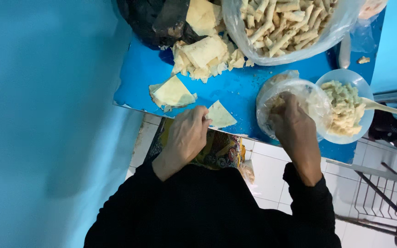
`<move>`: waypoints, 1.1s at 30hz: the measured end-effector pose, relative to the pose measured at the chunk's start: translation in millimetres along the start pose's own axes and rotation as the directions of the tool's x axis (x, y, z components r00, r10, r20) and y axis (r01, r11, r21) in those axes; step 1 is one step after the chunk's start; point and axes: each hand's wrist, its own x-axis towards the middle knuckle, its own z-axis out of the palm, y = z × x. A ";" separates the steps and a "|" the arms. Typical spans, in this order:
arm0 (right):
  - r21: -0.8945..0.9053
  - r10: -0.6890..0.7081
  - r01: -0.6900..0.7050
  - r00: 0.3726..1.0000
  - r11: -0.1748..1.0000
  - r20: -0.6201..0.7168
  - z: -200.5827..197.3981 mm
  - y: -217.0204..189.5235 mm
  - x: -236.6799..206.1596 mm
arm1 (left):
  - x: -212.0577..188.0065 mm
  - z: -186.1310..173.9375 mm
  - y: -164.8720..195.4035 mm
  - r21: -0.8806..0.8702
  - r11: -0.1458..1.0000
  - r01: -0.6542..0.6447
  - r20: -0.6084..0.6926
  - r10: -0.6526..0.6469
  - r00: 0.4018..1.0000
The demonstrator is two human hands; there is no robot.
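My left hand (187,135) rests at the near edge of the blue table (235,87), its fingertips on a pale triangular pastry sheet (220,115). My right hand (295,126) reaches into a clear plastic bag (295,89) with its fingers curled inside; what they grip is hidden. Beside it to the right stands a translucent bowl (361,80) of pale mashed filling (343,105) with a white spoon (384,108) in it.
A second triangular sheet (173,92) and a heap of pastry scraps (205,55) lie farther back. A large clear bag of rolled pastries (283,25) and a black bag (150,18) sit at the far edge. A blue wall (47,115) is left, a wire rack (377,193) lower right.
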 end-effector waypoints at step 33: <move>0.087 -0.227 0.239 0.965 0.967 -0.134 76.4 -44.9 -20.8 | -5.6 -5.8 -0.3 -0.091 0.985 -0.145 -0.111 0.134 0.985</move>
